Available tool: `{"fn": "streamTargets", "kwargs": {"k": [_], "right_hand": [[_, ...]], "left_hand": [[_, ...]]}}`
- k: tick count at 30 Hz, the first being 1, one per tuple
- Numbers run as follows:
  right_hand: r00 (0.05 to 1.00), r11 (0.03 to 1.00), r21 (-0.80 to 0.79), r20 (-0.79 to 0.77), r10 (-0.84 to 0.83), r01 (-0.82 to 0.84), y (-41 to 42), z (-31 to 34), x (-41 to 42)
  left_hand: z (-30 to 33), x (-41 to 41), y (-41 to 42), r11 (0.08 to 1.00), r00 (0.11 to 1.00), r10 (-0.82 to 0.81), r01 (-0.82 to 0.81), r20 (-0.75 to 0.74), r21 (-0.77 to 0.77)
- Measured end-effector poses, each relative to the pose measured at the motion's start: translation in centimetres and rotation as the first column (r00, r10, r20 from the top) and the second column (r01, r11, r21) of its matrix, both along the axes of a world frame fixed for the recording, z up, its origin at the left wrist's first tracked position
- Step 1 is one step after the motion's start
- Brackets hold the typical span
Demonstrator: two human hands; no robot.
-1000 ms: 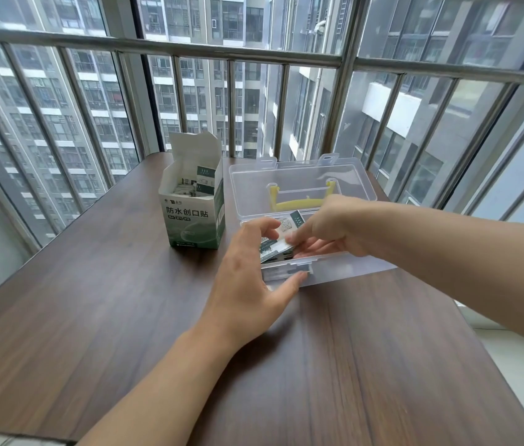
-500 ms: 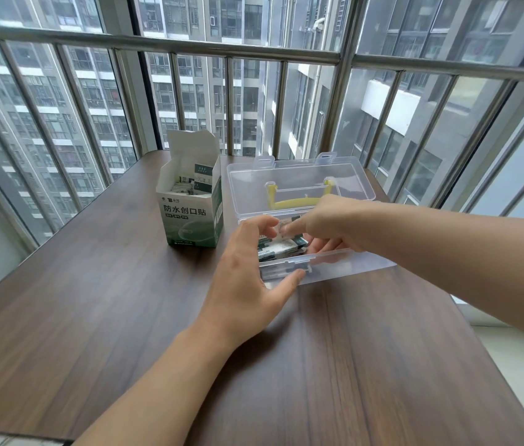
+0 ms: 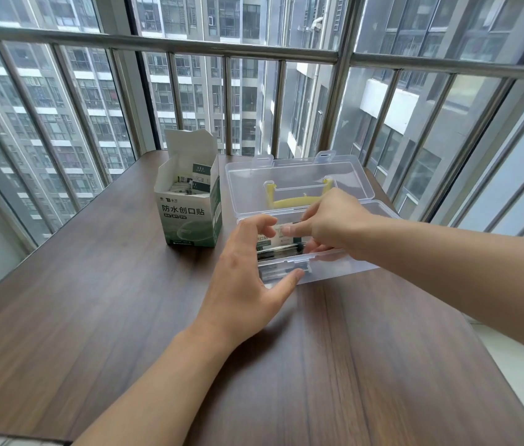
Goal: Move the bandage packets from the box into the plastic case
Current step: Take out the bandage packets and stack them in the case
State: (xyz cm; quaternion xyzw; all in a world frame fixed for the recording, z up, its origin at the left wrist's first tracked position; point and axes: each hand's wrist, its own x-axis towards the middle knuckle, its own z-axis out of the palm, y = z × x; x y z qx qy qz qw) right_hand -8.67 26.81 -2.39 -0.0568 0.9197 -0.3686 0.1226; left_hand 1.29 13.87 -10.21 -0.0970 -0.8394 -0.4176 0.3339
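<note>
We see both hands at the clear plastic case [image 3: 344,265], which stands open on the dark wooden surface [image 3: 125,317] with its lid [image 3: 296,175] leaning back toward the window railing [image 3: 254,53]. A yellow handle [image 3: 296,201] shows through the lid.

The right hand [image 3: 331,226] reaches into the case from the right side. Its grip is closed on a stack of bandage packets [image 3: 281,241], with the thumb on the top packet and the other fingers curled below. The stack lies inside the case, at its left end.

The left hand [image 3: 248,272] is at the left front corner of the case. Its fingers are bent over the left rim near the packets and its thumb touches the front wall, so the grip holds the case there.

Just beside the case, on the left, stands the green and white box [image 3: 190,214]. Its top flaps are open and more packets [image 3: 186,185] are visible inside.
</note>
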Motion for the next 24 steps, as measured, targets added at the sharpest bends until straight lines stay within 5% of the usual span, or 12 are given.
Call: {"fn": "streamTargets", "kwargs": {"k": [12,24], "right_hand": [[0.907,0.955,0.207,-0.322,0.272,-0.213,1.3,-0.5,-0.4],[0.835,0.833,0.428,-0.26,0.484,-0.35,0.7,0.0,-1.0]], "left_hand": [[-0.1,-0.1,0.0,1.0,1.0,0.004,-0.004,0.014,0.001],[0.0,0.0,0.0,1.0,1.0,-0.003,0.003,0.024,0.007]]}}
